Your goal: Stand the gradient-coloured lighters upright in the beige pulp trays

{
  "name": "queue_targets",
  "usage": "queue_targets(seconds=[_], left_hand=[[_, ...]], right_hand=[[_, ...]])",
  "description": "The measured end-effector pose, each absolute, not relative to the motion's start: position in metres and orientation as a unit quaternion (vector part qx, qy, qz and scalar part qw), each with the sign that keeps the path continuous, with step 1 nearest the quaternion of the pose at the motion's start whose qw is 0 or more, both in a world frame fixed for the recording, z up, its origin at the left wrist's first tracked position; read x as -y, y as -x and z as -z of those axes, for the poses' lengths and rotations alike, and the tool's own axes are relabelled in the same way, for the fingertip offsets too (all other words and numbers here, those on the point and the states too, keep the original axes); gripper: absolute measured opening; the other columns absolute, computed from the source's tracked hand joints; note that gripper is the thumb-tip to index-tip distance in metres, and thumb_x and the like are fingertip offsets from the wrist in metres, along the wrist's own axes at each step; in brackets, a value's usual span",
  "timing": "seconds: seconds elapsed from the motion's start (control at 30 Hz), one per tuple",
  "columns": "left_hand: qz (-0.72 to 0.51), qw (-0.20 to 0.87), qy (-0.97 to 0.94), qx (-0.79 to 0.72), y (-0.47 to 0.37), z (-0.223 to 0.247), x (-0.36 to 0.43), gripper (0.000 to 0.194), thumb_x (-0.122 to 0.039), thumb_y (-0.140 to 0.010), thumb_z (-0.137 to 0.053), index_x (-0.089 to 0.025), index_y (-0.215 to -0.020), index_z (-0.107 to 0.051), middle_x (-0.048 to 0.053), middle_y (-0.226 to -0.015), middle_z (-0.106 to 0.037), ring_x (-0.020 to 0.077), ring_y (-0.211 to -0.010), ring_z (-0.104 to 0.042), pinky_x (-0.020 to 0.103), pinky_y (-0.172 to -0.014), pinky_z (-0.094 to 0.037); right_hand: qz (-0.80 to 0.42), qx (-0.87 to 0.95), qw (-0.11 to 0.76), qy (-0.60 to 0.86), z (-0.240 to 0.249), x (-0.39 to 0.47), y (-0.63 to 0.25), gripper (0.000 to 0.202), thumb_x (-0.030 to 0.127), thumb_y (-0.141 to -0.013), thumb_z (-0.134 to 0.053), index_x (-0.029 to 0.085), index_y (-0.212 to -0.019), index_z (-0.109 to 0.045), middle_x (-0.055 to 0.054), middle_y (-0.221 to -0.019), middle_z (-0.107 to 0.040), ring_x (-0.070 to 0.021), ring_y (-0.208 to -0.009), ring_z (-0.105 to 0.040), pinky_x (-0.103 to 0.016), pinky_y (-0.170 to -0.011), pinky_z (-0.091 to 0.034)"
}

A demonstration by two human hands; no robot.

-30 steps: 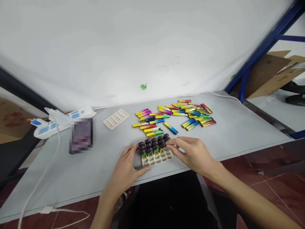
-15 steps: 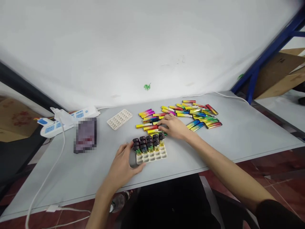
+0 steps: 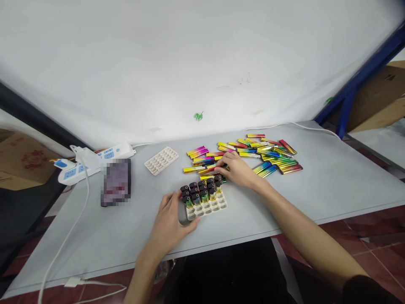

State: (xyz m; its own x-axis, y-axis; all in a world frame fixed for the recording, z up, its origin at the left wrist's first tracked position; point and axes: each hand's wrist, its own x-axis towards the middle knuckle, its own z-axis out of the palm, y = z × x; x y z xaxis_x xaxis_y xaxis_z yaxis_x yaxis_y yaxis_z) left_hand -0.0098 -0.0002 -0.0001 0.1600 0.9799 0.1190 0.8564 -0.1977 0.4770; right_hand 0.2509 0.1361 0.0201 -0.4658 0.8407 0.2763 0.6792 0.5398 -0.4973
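A cream tray (image 3: 208,207) with oval slots stands near the front of the grey table, its back rows filled with several black-topped lighters (image 3: 204,194). My left hand (image 3: 171,219) rests at the tray's left side, thumb and fingers spread around its corner. Beyond the tray lies a loose spread of shiny coloured cases (image 3: 249,154) in yellow, red, blue, green and pink. My right hand (image 3: 236,169) is over the near left part of this spread, fingers bent together at a red and yellow case (image 3: 207,169); its fingertips are partly hidden.
A second cream tray (image 3: 161,160) with vacant slots lies at the back left. Left of it are a blurred dark packet (image 3: 116,182) and a white power strip (image 3: 109,154) with cables. A white wall stands behind the table (image 3: 253,211).
The whole view has shifted slightly, so things appear a little further right. A red and yellow case by my right fingertips has turned slightly. My left hand remains beside the tray.
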Motion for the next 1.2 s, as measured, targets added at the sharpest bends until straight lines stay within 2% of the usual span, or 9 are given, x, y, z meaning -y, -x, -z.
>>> queue_targets(seconds=[0.13,0.27,0.33,0.4,0.6,0.7,0.83,1.0,1.2], left_hand=[[-0.199,0.121,-0.74,-0.631,0.011,0.009,0.003,0.079,-0.054,-0.079,-0.066,-0.017,-0.141,-0.035,0.015,-0.129,-0.054,0.0344,-0.13,-0.044,0.052,-0.105,-0.045],[-0.199,0.118,-0.73,-0.643,0.014,0.015,0.004,0.081,-0.059,-0.077,-0.066,-0.021,-0.141,-0.036,0.014,-0.132,-0.05,0.0342,-0.128,-0.048,0.052,-0.104,-0.047],[-0.197,0.12,-0.724,-0.65,0.015,0.016,0.004,0.081,-0.061,-0.076,-0.066,-0.02,-0.14,-0.038,0.014,-0.133,-0.049,0.034,-0.126,-0.051,0.052,-0.104,-0.048],[-0.194,0.12,-0.722,-0.653,0.016,0.016,0.004,0.081,-0.063,-0.076,-0.065,-0.019,-0.139,-0.039,0.015,-0.134,-0.049,0.0338,-0.125,-0.052,0.051,-0.105,-0.048],[-0.193,0.112,-0.722,-0.655,0.014,0.013,0.004,0.08,-0.064,-0.077,-0.063,-0.019,-0.139,-0.039,0.015,-0.135,-0.049,0.0329,-0.125,-0.052,0.051,-0.106,-0.047],[-0.184,0.114,-0.721,-0.659,0.013,0.013,0.002,0.079,-0.065,-0.079,-0.061,-0.018,-0.139,-0.039,0.015,-0.136,-0.048,0.033,-0.127,-0.051,0.052,-0.107,-0.046],[-0.175,0.115,-0.714,-0.668,0.013,0.014,0.0,0.081,-0.067,-0.079,-0.059,-0.016,-0.139,-0.039,0.017,-0.139,-0.045,0.0339,-0.13,-0.049,0.053,-0.108,-0.045],[-0.181,0.109,-0.717,-0.664,0.015,0.016,-0.001,0.077,-0.066,-0.079,-0.058,-0.018,-0.136,-0.041,0.016,-0.14,-0.045,0.034,-0.131,-0.048,0.053,-0.109,-0.044],[-0.188,0.107,-0.72,-0.66,0.016,0.017,-0.002,0.076,-0.066,-0.079,-0.059,-0.017,-0.134,-0.041,0.016,-0.134,-0.046,0.0332,-0.125,-0.052,0.054,-0.107,-0.045]], right_hand=[[-0.332,0.702,0.436,0.455,-0.022,-0.134,-0.255,0.027,0.048,-0.092,-0.057,0.021,-0.089,-0.053,-0.005,-0.094,-0.067,-0.0196,-0.091,-0.061,-0.037,-0.084,-0.047],[-0.521,0.541,0.535,0.386,-0.024,-0.129,-0.251,0.034,0.058,-0.092,-0.051,0.026,-0.091,-0.039,0.006,-0.069,-0.057,-0.0125,-0.057,-0.057,-0.027,-0.058,-0.048],[-0.57,0.502,0.53,0.377,-0.024,-0.126,-0.248,0.035,0.059,-0.091,-0.051,0.027,-0.091,-0.04,0.01,-0.063,-0.045,-0.008,-0.043,-0.043,-0.021,-0.043,-0.037],[-0.597,0.496,0.502,0.382,-0.025,-0.123,-0.245,0.034,0.058,-0.091,-0.053,0.026,-0.092,-0.045,0.01,-0.061,-0.038,-0.0056,-0.04,-0.03,-0.018,-0.038,-0.026],[-0.606,0.533,0.461,0.368,-0.026,-0.117,-0.241,0.038,0.06,-0.089,-0.055,0.025,-0.105,-0.053,0.009,-0.06,-0.037,-0.0079,-0.043,-0.032,-0.019,-0.037,-0.025],[-0.644,0.486,0.452,0.381,-0.023,-0.117,-0.241,0.046,0.067,-0.089,-0.048,0.022,-0.084,-0.055,0.009,-0.054,-0.025,-0.0069,-0.042,-0.019,-0.02,-0.039,-0.017],[-0.643,0.439,0.464,0.423,-0.018,-0.117,-0.241,0.06,0.07,-0.089,-0.04,0.021,-0.054,-0.038,0.008,-0.046,-0.019,-0.0067,-0.041,-0.012,-0.024,-0.04,-0.01],[-0.627,0.45,0.485,0.412,-0.014,-0.116,-0.239,0.057,0.062,-0.091,-0.039,0.023,-0.051,-0.035,0.006,-0.044,-0.02,-0.0076,-0.039,-0.012,-0.025,-0.04,-0.01],[-0.629,0.433,0.489,0.421,-0.016,-0.11,-0.242,0.059,0.068,-0.089,-0.039,0.023,-0.051,-0.035,0.007,-0.045,-0.018,-0.0075,-0.04,-0.011,-0.024,-0.041,-0.01]])
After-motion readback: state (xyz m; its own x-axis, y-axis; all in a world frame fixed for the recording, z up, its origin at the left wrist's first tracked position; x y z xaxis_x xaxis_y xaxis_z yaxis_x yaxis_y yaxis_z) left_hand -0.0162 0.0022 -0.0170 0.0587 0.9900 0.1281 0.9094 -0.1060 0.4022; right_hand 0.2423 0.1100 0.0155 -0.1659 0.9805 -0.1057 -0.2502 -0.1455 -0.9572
